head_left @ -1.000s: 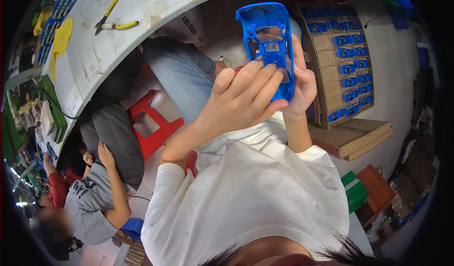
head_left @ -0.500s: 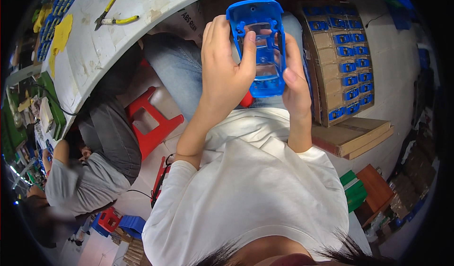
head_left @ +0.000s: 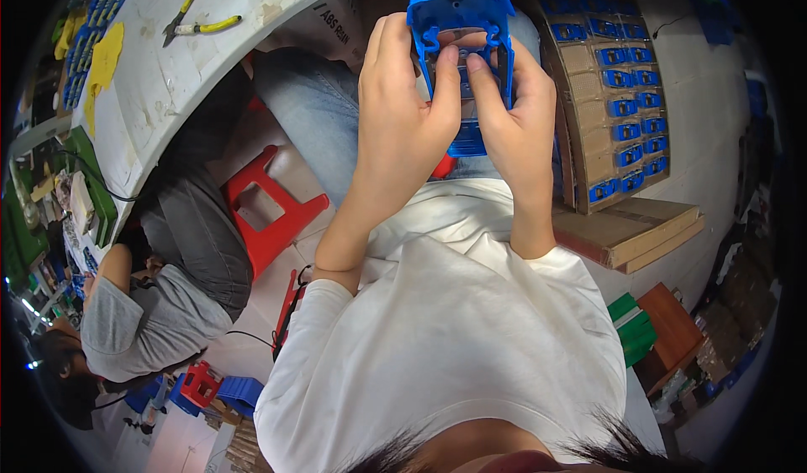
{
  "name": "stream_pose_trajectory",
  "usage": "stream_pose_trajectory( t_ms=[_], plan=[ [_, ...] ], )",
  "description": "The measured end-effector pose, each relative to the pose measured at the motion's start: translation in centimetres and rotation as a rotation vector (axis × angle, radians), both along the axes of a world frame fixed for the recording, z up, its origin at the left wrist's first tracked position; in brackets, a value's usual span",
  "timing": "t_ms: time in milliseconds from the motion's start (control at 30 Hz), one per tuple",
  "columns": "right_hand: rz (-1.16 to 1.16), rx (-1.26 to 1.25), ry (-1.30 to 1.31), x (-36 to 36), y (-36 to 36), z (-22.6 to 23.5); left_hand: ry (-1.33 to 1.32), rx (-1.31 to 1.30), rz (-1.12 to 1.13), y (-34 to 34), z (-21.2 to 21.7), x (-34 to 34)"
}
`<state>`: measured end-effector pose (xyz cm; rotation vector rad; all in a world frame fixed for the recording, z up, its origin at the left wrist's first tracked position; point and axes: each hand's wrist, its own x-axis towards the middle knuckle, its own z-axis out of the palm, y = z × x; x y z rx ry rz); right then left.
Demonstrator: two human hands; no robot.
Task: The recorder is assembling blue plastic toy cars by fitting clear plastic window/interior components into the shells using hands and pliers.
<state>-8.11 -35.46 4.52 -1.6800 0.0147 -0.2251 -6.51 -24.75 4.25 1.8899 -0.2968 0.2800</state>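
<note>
A blue plastic toy car body shell is held up above my lap, its hollow inside facing me. My left hand grips the shell's left side, with the thumb reaching inside. My right hand wraps the right side, and its thumb presses inside close beside the left one. Under the thumbs sits a clear plastic window piece within the shell. Both thumbs and palms cover much of the shell's middle, and the fingers behind it are hidden.
To the left curves a white worktable bearing yellow-handled cutters. A cardboard tray with several blue car shells stands at the right, by flat cardboard boxes. A red stool and a seated co-worker are at the left.
My right thumb has moved from the shell's right edge to its inside, beside the left thumb. The shell has tilted and shifted slightly upward in view.
</note>
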Motion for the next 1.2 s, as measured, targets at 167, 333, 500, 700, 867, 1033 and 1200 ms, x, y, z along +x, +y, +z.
stream_pose_trajectory(
  t_ms=[167, 333, 500, 700, 867, 1033, 1200],
  plan=[
    [-0.003, -0.003, -0.036, 0.2, 0.1, -0.2, 0.029, -0.010, 0.011, -0.1, 0.0, -0.4],
    [-0.039, -0.021, -0.040, 0.1, 0.4, -0.2, 0.018, 0.006, 0.007, 0.0, 0.2, -0.5],
    [-0.042, -0.093, -0.078, 0.3, 0.2, -0.5, 0.031, -0.030, -0.003, 0.0, 0.0, -0.2],
    [-0.059, -0.118, -0.126, 0.6, 0.3, -0.8, -0.035, -0.055, 0.029, -0.2, -0.3, 0.3],
    [0.037, 0.153, -0.004, -0.1, 0.7, -0.1, -0.122, -0.153, 0.077, 0.1, -0.7, 0.9],
    [0.178, 0.063, 0.100, -0.3, -0.3, -1.0, -0.076, -0.200, 0.090, 0.2, -1.0, 1.0],
    [0.191, 0.083, 0.114, -0.3, -0.4, -0.9, -0.036, -0.226, 0.077, 0.2, -1.1, 1.0]
  ],
)
